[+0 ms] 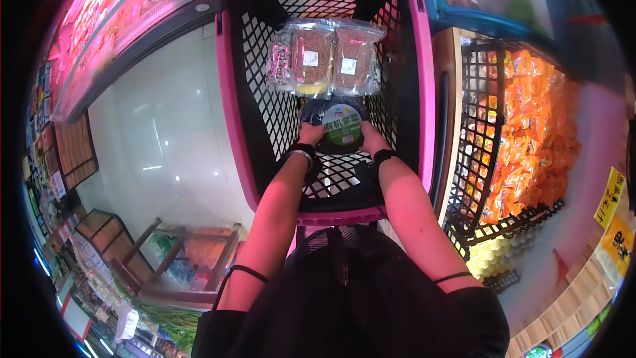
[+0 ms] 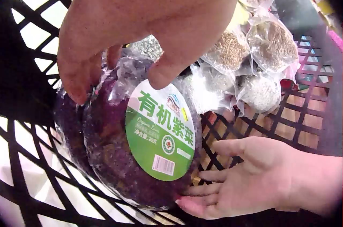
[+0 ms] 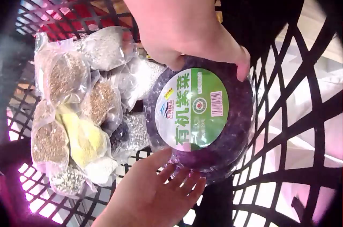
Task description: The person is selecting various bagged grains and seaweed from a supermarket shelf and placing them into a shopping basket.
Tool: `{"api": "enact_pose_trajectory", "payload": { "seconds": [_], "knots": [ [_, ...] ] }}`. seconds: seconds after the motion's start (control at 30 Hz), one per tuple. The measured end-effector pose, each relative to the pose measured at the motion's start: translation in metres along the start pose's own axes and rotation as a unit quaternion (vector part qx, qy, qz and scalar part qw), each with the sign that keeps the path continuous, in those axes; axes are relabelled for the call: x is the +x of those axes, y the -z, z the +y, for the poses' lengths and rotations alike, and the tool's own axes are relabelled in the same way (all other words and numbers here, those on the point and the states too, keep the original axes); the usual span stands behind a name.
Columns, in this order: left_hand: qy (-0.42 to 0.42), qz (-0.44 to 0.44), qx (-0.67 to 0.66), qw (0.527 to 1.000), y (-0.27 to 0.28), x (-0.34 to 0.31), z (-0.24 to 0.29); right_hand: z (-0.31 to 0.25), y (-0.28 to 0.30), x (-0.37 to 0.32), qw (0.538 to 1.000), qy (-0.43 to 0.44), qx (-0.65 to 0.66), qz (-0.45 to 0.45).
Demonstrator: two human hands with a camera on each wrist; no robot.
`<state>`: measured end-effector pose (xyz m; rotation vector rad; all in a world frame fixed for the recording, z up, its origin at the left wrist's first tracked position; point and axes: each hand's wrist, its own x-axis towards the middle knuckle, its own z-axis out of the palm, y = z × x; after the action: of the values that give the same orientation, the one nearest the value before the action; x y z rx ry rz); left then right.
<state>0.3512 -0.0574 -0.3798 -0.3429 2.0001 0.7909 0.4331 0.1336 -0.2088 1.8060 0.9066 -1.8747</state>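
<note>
A round packet of dried laver (image 1: pixel 342 126), dark purple with a green and white label, stands between both hands in the black mesh shopping cart (image 1: pixel 428 99). Behind it in the left wrist view shows a second dark round packet (image 2: pixel 69 128). My left hand (image 2: pixel 155 23) has its thumb over the label's edge and its fingers round the packet's side. On the opposite side my right hand (image 2: pixel 257 176) has fairly straight fingers right at the packet's lower edge. From the right wrist view, the right hand (image 3: pixel 179 18) lies along the packet's upper rim.
Clear bags of grain (image 1: pixel 313 58) fill the cart beyond the packet, among them a yellow bag (image 3: pixel 84 141). Pink rails edge the cart. To the right is a black crate (image 1: pixel 478 132) beside orange-wrapped goods (image 1: pixel 530 139); at left, a lit display case (image 1: pixel 99 33) borders the tiled floor.
</note>
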Motion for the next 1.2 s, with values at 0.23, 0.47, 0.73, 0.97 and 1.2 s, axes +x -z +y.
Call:
{"api": "enact_pose_trajectory", "payload": {
  "seconds": [0.23, 0.47, 0.73, 0.97, 1.2],
  "knots": [
    [-0.035, 0.001, 0.121, 0.992, 0.028, -0.082, 0.061, 0.045, 0.010, 0.097, 0.982, 0.018, -0.151, 0.110],
    [-0.026, -0.091, 0.030, 0.995, 0.046, -0.104, 0.085, 0.023, 0.012, 0.017, 0.968, 0.208, -0.134, 0.042],
    [-0.227, -0.215, 0.015, 0.950, 0.123, -0.249, 0.147, -0.012, -0.013, -0.109, 0.968, 0.086, -0.220, -0.081],
    [-0.496, -0.226, 0.005, 0.838, 0.185, -0.353, 0.172, 0.006, -0.004, -0.227, 0.953, 0.257, -0.153, -0.043],
    [-0.520, -0.457, -0.025, 0.721, 0.201, -0.440, 0.192, 0.110, 0.058, -0.304, 0.869, 0.460, 0.117, 0.140]
  ]
}}
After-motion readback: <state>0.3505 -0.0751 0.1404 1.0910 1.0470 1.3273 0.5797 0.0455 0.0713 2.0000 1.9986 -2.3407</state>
